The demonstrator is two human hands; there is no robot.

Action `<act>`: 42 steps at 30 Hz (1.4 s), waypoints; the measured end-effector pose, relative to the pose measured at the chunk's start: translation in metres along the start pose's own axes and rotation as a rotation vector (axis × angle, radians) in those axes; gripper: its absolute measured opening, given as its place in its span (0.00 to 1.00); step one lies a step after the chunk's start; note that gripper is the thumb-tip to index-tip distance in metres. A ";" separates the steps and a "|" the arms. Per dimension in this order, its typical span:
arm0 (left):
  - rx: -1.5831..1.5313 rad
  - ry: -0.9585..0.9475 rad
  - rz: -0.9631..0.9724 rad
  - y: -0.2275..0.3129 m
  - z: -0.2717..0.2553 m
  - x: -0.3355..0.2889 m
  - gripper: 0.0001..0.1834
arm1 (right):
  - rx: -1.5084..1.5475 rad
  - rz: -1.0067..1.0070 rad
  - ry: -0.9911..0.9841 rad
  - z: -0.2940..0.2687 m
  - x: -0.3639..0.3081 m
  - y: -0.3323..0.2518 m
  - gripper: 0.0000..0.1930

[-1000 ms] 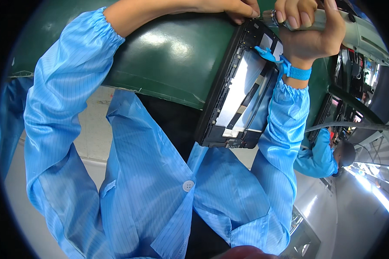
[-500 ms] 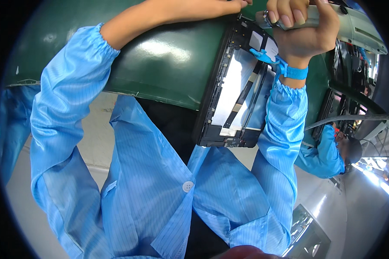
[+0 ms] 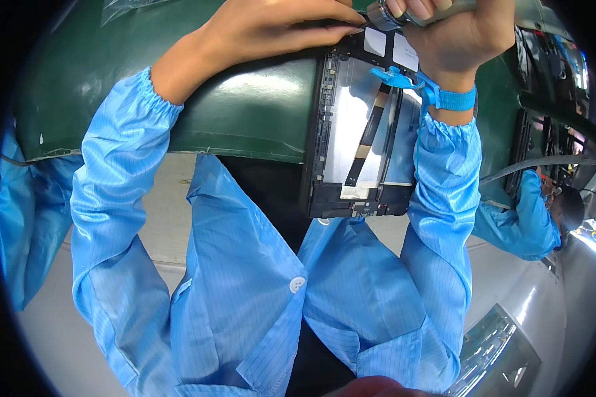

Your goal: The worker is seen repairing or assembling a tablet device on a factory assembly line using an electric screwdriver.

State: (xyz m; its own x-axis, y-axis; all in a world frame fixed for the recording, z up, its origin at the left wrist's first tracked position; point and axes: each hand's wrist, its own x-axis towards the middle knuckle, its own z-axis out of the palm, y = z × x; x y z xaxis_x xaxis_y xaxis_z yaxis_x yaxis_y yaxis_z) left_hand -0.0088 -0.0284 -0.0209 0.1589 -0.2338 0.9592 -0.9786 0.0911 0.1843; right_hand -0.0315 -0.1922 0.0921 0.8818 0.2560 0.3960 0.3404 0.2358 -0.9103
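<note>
My right hand (image 3: 467,40) is wrapped round a pale electric screwdriver with a ribbed metal collar (image 3: 385,16), partly cut off by the upper edge. Under it lies an opened tablet (image 3: 352,109), black-framed with a silvery inside, a dark flat cable and two pale patches near its far end. Its near end juts past the table edge. My left hand (image 3: 271,30) reaches across to the tablet's far left corner. Thumb and forefinger come together beside the screwdriver's collar; whatever they pinch is too small to make out. A blue wrist strap (image 3: 455,100) circles my right wrist.
The green table mat (image 3: 245,126) spreads left of the tablet, with clear plastic film (image 3: 129,6) at its far left. To the right, a person in blue (image 3: 523,221) sits near dark stacked parts and a grey cable (image 3: 549,163). Blue cloth (image 3: 40,212) hangs at far left.
The whole view has shifted a little. My left fingers now show more fully, closed together by the screwdriver's collar. The tablet looks slightly straighter; the screwdriver remains in my right hand.
</note>
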 end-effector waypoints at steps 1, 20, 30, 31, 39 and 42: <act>0.000 -0.005 0.004 0.000 0.000 0.000 0.11 | 0.004 0.006 0.009 0.000 0.000 0.000 0.19; 0.090 0.108 0.248 -0.017 0.007 -0.003 0.07 | 0.088 0.055 0.070 0.003 -0.004 -0.002 0.14; 0.087 0.130 0.290 -0.020 0.007 -0.002 0.07 | 0.109 0.053 0.049 0.001 -0.004 0.000 0.14; 0.099 0.133 0.287 -0.020 0.007 -0.002 0.07 | 0.110 0.053 0.049 0.001 -0.004 0.000 0.14; 0.147 0.134 0.316 -0.019 0.007 -0.001 0.07 | 0.107 0.078 0.045 0.000 -0.005 0.000 0.14; 0.137 0.133 0.312 -0.018 0.006 0.000 0.07 | 0.134 0.084 0.040 -0.001 -0.004 0.002 0.14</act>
State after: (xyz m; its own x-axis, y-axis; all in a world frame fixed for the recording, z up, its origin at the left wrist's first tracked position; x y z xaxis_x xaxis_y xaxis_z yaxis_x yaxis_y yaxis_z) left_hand 0.0081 -0.0356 -0.0259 -0.1434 -0.0864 0.9859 -0.9896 0.0055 -0.1435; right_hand -0.0342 -0.1941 0.0886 0.9188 0.2429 0.3112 0.2202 0.3391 -0.9146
